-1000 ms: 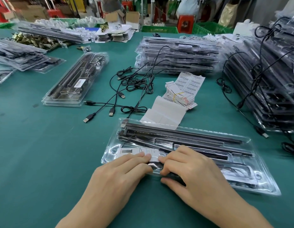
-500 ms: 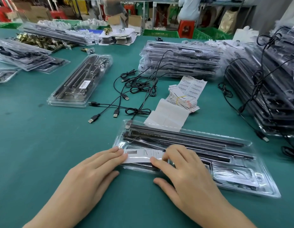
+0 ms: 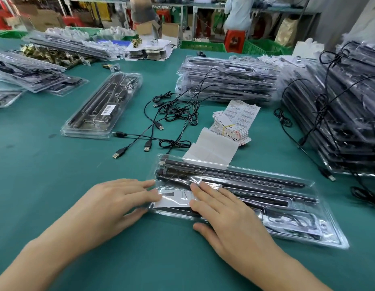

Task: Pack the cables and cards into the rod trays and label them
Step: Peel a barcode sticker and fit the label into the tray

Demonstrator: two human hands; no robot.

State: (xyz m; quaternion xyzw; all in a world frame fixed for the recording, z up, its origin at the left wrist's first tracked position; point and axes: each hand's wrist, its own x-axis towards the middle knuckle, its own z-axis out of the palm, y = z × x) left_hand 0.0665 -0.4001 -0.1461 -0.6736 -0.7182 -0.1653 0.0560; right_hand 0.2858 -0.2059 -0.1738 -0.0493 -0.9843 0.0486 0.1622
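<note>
Left hand [image 3: 119, 198] lies flat, fingers straight, tips on the left end of the white card [image 3: 176, 199]. Right hand [image 3: 230, 217], equally flat, covers the card's right end. The tray [image 3: 337, 242] holding it rests on the table [image 3: 46, 164]. Press evenly, stroking outward, and avoid creasing the card.

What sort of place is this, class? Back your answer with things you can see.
Probably a factory packing bench. Stacks of clear plastic trays holding black rods crowd the green table, loose black USB cables lie beside them, and a banded bundle of white barcode labels sits nearby.
</note>
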